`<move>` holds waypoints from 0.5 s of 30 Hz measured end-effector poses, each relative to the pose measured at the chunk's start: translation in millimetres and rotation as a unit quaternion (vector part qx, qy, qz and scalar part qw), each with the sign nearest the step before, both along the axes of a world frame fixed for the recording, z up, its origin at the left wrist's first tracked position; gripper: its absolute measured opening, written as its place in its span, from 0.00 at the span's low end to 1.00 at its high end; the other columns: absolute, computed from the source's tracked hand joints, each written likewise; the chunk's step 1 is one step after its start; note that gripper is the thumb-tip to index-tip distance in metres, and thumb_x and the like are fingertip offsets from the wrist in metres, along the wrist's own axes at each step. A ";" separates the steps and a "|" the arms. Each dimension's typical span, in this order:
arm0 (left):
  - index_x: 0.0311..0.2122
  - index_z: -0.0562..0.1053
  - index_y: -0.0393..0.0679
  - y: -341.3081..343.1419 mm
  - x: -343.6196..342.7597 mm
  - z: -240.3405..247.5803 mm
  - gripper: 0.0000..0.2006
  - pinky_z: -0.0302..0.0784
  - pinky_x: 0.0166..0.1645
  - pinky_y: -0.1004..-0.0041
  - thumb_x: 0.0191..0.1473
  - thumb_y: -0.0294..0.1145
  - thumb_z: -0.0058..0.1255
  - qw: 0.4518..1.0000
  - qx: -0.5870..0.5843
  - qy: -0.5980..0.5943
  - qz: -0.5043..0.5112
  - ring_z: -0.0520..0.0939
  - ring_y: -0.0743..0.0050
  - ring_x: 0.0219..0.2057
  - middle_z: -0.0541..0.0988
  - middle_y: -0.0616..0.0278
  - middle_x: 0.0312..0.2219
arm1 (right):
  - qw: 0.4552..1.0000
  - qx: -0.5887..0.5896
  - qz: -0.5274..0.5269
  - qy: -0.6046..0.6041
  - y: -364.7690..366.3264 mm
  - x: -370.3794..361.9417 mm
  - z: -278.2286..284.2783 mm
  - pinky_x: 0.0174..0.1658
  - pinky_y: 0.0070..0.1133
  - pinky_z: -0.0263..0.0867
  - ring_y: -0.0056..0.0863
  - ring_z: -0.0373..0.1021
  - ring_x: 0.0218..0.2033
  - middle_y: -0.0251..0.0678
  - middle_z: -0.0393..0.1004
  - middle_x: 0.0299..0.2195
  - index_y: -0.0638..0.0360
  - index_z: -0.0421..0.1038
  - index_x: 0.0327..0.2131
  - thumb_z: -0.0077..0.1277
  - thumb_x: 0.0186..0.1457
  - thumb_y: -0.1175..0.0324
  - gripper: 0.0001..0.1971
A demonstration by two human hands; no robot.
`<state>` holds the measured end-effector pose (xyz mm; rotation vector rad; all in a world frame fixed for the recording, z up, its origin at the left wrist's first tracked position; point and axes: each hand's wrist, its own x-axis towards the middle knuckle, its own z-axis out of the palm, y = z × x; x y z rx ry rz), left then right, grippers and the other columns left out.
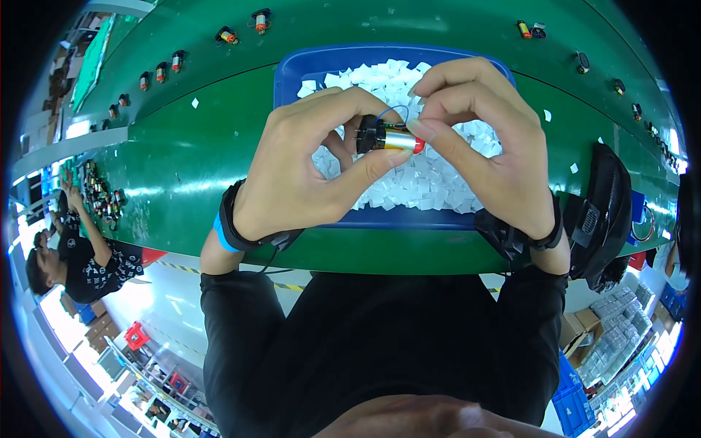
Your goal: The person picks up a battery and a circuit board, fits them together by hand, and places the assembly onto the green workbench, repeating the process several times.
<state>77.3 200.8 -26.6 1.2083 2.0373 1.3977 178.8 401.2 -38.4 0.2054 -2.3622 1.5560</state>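
Observation:
Over a blue bin, my left hand [299,157] grips a small battery assembly [398,140] between thumb and fingers. The assembly lies sideways: a black round cap with metal prongs at its left, a silver and yellow cylinder in the middle, a red end at the right. A thin blue wire [394,108] loops above it. My right hand [493,139] is closed in a pinch at the red end, its thumb and a fingertip touching the assembly near the wire. What lies under those fingertips is hidden. White square pieces [416,179] fill the blue bin [288,69] below.
More battery assemblies stand along the green table [212,153], one at the far left [261,20] and one at the far right [524,29]. A black bag [602,212] sits right of my arm. Another person [87,255] works at the left beside a cluster of assemblies [102,193].

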 end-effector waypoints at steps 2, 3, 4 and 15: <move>0.37 0.78 0.37 0.4 -0.8 1.3 0.12 0.74 0.22 0.80 0.49 0.29 0.66 1.000 -0.014 0.008 -0.008 0.77 0.77 0.20 0.78 0.60 0.25 | 1.000 -0.006 0.000 -0.021 0.2 0.3 -0.6 0.41 0.18 0.72 0.21 0.73 0.38 0.37 0.73 0.44 0.65 0.75 0.34 0.58 0.55 0.77 0.04; 0.37 0.78 0.38 0.5 -1.0 1.3 0.12 0.73 0.22 0.80 0.49 0.29 0.66 1.000 -0.020 0.012 -0.012 0.77 0.77 0.20 0.78 0.61 0.24 | 0.999 -0.008 0.000 -0.031 0.5 0.4 -0.9 0.41 0.19 0.73 0.21 0.73 0.38 0.37 0.73 0.44 0.65 0.75 0.34 0.58 0.55 0.77 0.04; 0.37 0.78 0.38 0.5 -0.8 0.7 0.12 0.73 0.22 0.80 0.49 0.29 0.66 1.000 -0.020 0.011 -0.011 0.77 0.77 0.20 0.78 0.61 0.24 | 0.999 -0.008 0.001 -0.031 1.2 0.3 -1.6 0.41 0.19 0.73 0.21 0.73 0.38 0.37 0.73 0.44 0.65 0.75 0.34 0.58 0.55 0.77 0.04; 0.39 0.78 0.39 -0.1 1.7 4.7 0.12 0.74 0.23 0.79 0.50 0.29 0.66 0.999 -0.006 -0.020 -0.042 0.78 0.76 0.21 0.78 0.61 0.24 | 0.959 -0.250 0.050 -0.125 -1.5 4.9 -10.0 0.42 0.20 0.70 0.23 0.74 0.40 0.34 0.74 0.44 0.62 0.77 0.36 0.58 0.58 0.71 0.05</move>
